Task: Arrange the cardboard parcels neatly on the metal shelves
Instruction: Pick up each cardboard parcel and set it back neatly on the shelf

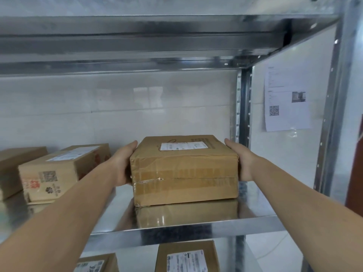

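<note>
1. a person stands in front of a shiny metal shelf (196,226) and reaches both bare arms forward to it.
2. a flat brown cardboard parcel with a white label on top (184,169) sits on this shelf, in its right part, near the grey metal upright post (243,107) at the back.
3. the left hand (122,163) presses flat on the left side of the parcel. its fingers (131,146) lie stretched forward along the side, not curled round it.
4. the right hand (240,160) presses on the right side in the same way, with the fingers straight along the edge. the parcel is held between the two palms.
5. to the left, apart from the parcel, a long brown cardboard box with red prints and a square code (59,173) lies at an angle on the same shelf. another plain brown box (11,167) is just beside it at the far left.
6. on the shelf below, two more brown boxes with white labels (186,256) are partly visible.
7. a white paper sheet with a square code (286,99) hangs on the white wall at the right.
</note>
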